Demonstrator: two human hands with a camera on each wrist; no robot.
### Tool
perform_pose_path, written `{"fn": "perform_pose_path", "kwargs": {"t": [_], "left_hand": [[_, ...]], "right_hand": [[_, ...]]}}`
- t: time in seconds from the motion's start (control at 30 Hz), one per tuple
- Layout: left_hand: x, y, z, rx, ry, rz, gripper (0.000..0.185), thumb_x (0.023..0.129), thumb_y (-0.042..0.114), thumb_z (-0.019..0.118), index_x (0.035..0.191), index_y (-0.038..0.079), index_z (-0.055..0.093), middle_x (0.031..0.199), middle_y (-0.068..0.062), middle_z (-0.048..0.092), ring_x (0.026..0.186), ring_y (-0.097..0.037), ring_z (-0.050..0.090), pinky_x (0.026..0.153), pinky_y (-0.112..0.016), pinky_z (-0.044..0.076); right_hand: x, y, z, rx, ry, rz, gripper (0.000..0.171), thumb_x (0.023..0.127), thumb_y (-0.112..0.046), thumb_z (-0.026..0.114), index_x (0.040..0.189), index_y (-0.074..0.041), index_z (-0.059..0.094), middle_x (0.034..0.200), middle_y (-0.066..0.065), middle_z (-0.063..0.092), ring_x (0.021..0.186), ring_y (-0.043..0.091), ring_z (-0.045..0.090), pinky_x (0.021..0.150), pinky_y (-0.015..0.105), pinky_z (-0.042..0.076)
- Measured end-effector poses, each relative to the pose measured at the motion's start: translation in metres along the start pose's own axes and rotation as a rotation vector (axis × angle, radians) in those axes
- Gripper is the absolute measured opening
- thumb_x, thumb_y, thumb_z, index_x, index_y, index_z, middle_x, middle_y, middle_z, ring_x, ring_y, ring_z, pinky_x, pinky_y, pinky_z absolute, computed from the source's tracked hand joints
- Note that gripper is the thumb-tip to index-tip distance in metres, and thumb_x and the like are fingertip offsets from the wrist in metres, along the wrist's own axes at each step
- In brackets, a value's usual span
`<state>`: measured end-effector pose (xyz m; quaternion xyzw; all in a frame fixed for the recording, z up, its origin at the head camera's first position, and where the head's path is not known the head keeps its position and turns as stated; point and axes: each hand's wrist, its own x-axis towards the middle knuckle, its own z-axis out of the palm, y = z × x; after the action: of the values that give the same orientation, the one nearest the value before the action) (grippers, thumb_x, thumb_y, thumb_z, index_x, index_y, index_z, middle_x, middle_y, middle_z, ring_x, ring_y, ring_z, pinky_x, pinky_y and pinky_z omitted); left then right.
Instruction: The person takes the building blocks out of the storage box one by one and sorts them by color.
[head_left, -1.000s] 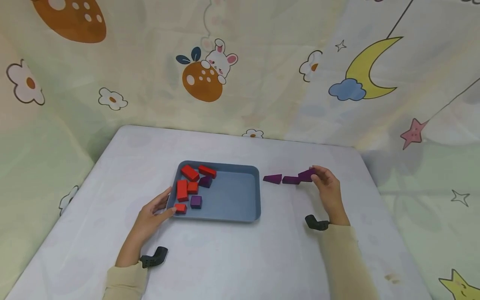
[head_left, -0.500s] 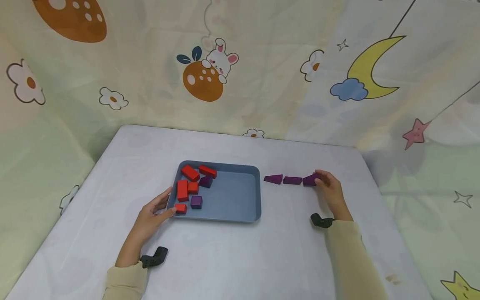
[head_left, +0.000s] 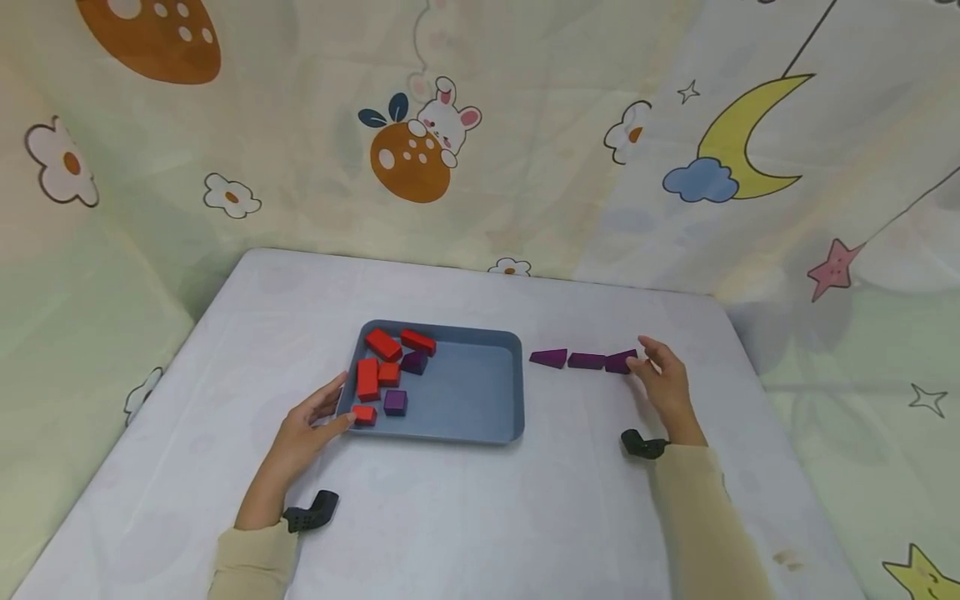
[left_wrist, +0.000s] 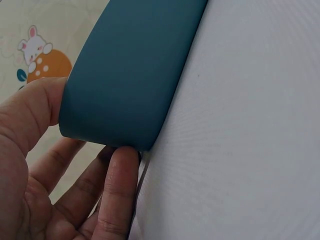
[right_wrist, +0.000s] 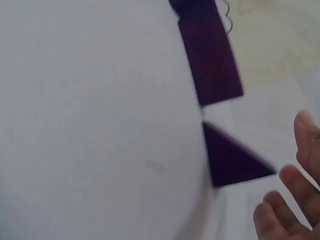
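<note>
My left hand (head_left: 303,433) holds the left front corner of a blue-grey tray (head_left: 472,383). Its thumb lies over the rim and the fingers are against the outer side, as the left wrist view shows on the tray wall (left_wrist: 130,65). To the tray's right, three purple blocks lie in a row on the table: a tapered one (head_left: 549,358), a rectangular one (head_left: 587,361) and a triangular one (head_left: 619,362). Right beside the triangular block is my right hand (head_left: 665,387), fingers spread. In the right wrist view, that block (right_wrist: 230,160) stands free of the fingers.
Several red blocks (head_left: 367,379) sit along the tray's left side, with a purple cube (head_left: 395,403) and another purple block (head_left: 414,362) among them. A white cloth covers the table (head_left: 480,517). Behind hangs a patterned curtain (head_left: 525,167).
The right hand lowered the triangular purple block to the row's right end, then let go and spread its fingers. My left hand has stayed at the tray corner.
</note>
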<state>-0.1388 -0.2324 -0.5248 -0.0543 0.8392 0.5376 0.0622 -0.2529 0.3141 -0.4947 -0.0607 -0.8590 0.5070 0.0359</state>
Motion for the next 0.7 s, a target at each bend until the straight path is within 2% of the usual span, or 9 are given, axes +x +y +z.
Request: {"fn": "perform_pose_path", "kwargs": {"t": [0.1,0.3,0.5,0.7], "left_hand": [[0.0,0.0,0.0,-0.01,0.001,-0.012,0.073,0.104,0.026,0.075,0.168,0.019,0.042,0.162,-0.023,0.051,0.142,-0.039,0.053,0.108,-0.048,0.046],[0.002,-0.001,0.001,-0.031,-0.004,-0.029,0.074,0.104,0.025,0.075,0.169,0.019,0.041,0.164,-0.023,0.049,0.145,-0.041,0.05,0.113,-0.057,0.043],[0.003,-0.001,0.002,-0.042,-0.005,-0.036,0.074,0.104,0.025,0.075,0.169,0.02,0.04,0.165,-0.023,0.047,0.146,-0.041,0.049,0.114,-0.058,0.044],[0.002,-0.003,0.001,-0.041,-0.006,-0.041,0.075,0.103,0.026,0.076,0.169,0.02,0.04,0.165,-0.021,0.048,0.144,-0.04,0.05,0.112,-0.056,0.045]], "right_hand": [[-0.006,-0.015,0.005,-0.001,0.038,-0.007,0.054,0.107,-0.003,0.067,0.156,0.007,0.047,0.165,0.029,0.042,0.158,0.042,0.034,0.127,0.044,0.032],[-0.021,-0.045,0.032,0.011,0.042,-0.085,0.049,0.107,-0.003,0.068,0.152,0.006,0.053,0.159,0.026,0.05,0.153,0.039,0.044,0.123,0.043,0.037],[-0.036,-0.062,0.075,0.119,-0.038,-0.19,0.043,0.104,0.001,0.071,0.144,0.01,0.058,0.149,0.028,0.059,0.142,0.043,0.053,0.117,0.038,0.044],[-0.055,-0.071,0.118,0.192,-0.135,-0.271,0.045,0.099,0.005,0.074,0.142,0.012,0.06,0.144,0.032,0.061,0.136,0.048,0.056,0.116,0.044,0.046]]}}
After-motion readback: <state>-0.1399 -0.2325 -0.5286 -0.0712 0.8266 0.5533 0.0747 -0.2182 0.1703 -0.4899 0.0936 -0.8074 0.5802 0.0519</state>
